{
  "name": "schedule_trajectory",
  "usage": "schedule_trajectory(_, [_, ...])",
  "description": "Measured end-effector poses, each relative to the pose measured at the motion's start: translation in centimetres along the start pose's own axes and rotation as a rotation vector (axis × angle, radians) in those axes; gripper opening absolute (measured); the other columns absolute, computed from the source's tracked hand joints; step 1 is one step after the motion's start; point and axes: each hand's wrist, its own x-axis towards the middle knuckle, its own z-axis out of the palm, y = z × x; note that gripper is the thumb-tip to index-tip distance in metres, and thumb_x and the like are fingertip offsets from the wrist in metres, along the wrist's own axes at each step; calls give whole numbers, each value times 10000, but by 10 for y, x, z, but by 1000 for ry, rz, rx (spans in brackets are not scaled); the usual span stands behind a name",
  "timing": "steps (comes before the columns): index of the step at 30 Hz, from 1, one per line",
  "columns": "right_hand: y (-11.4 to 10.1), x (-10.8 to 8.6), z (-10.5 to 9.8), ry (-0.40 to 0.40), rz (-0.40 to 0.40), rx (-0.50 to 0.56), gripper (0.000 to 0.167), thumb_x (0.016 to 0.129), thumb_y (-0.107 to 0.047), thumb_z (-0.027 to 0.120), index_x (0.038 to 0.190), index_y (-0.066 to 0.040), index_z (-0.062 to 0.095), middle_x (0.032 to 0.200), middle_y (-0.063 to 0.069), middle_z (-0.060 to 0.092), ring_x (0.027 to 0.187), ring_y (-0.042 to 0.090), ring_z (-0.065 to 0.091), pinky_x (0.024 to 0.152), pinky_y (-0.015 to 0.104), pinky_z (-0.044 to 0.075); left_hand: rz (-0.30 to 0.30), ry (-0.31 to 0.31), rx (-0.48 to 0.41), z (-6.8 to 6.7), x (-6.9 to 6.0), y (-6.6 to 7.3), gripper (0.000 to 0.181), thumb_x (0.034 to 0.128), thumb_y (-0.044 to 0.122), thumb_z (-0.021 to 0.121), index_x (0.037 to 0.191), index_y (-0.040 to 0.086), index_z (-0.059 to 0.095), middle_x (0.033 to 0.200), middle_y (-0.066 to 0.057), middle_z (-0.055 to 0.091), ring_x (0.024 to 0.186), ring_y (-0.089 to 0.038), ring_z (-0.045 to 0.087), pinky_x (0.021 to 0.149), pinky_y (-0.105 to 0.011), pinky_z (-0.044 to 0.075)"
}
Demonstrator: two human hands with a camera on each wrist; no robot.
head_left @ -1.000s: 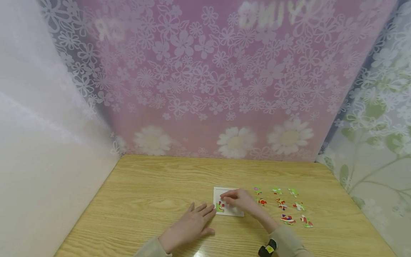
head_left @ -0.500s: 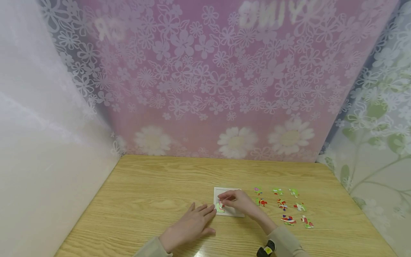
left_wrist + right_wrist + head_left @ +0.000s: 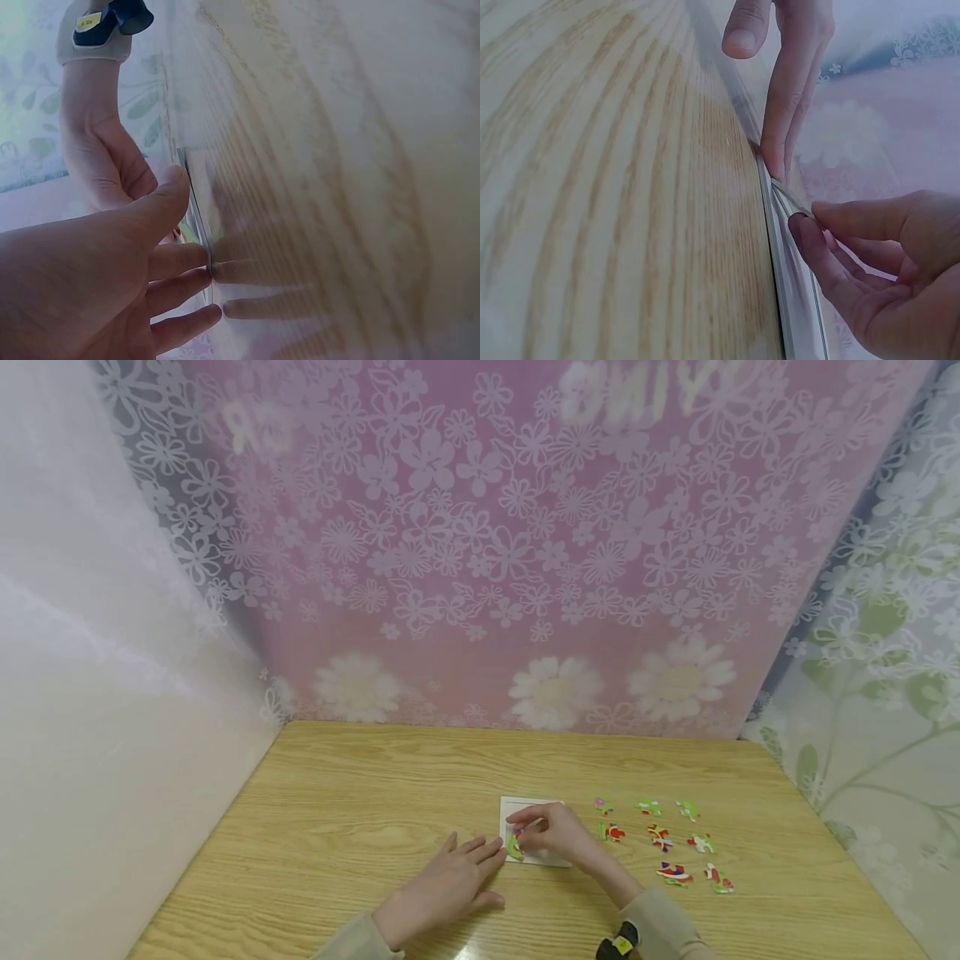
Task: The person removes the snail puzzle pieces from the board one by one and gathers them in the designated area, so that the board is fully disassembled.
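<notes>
A puzzle piece (image 3: 513, 845), green with some red, is at the lower left corner of a white puzzle tray (image 3: 513, 801). My right hand (image 3: 558, 833) pinches it between thumb and fingertip. In the right wrist view the thin piece (image 3: 790, 196) stands tilted, one edge low against the tray (image 3: 784, 274). My left hand (image 3: 450, 881) lies flat on the table, fingers spread, its fingertips touching the tray's left edge. From the left wrist view, my left hand's fingers (image 3: 180, 300) look straight; the piece is mostly hidden there.
Several loose puzzle pieces (image 3: 660, 837) lie in rough rows on the wooden table (image 3: 360, 793), right of the tray. A pink flowered backdrop (image 3: 480, 568) rises at the table's back edge. Pale side walls (image 3: 112, 710) stand left and right.
My right hand has shifted slightly left, toward the tray's left side. The piece at the lower left corner has turned and tilted under its fingers. My left hand has stayed put.
</notes>
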Motion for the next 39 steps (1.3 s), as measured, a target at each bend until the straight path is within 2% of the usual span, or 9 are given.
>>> schedule_trajectory(4, [1, -1, 0, 7, 5, 42, 329, 853, 25, 755, 1175, 57, 700, 1025, 176, 731, 884, 217, 740, 746, 245, 578, -5, 2, -1, 0, 1, 0, 663, 993, 555, 506, 1491, 117, 517, 1542, -41, 483, 1411, -272, 470, 1093, -597, 408])
schedule_trajectory(11, [-3, -6, -6, 74, 32, -25, 278, 857, -50, 789, 1124, 1, 727, 1007, 124, 747, 872, 205, 738, 809, 347, 575, -8, 1, -14, -1, 1, 1, 642, 991, 536, 536, 1483, 123, 530, 1537, -35, 493, 1403, -266, 481, 1096, -601, 402])
schedule_trajectory(15, [-4, -11, -15, 100, 29, -23, 263, 866, -82, 793, 1103, 13, 727, 1013, 139, 753, 859, 215, 736, 793, 360, 579, -8, 3, -16, 0, 1, 1, 641, 993, 530, 538, 1480, 115, 532, 1536, -37, 493, 1400, -267, 485, 1098, -597, 402])
schedule_trajectory(21, [-5, -19, -28, 130, 40, 45, 313, 868, -72, 790, 1116, 93, 694, 1052, 214, 733, 883, 262, 742, 749, 302, 590, 1, 8, -12, 1, 1, 0, 640, 997, 527, 529, 1478, 106, 532, 1536, -41, 492, 1396, -276, 488, 1090, -602, 408])
schedule_trajectory(29, [3, -26, -48, 194, 20, 2, 307, 855, -55, 799, 1103, 98, 704, 983, 190, 749, 840, 209, 746, 720, 229, 574, -8, 3, -44, 2, 2, -1, 660, 986, 546, 527, 1479, 108, 529, 1543, -46, 483, 1407, -285, 474, 1093, -615, 396])
schedule_trajectory(36, [0, -42, -68, 186, 78, -8, 308, 895, -113, 775, 1144, 53, 703, 1013, 144, 743, 878, 194, 722, 768, 366, 594, -1, 3, -48, 2, 2, -1, 660, 992, 544, 514, 1490, 110, 516, 1548, -45, 476, 1414, -280, 465, 1101, -612, 389])
schedule_trajectory(39, [1, -47, -78, 196, 66, -50, 306, 905, -130, 767, 1151, 40, 706, 1034, 149, 740, 887, 217, 721, 752, 393, 593, -5, 0, -53, 2, 3, -1, 666, 988, 553, 511, 1493, 119, 513, 1550, -37, 475, 1416, -273, 462, 1104, -611, 386])
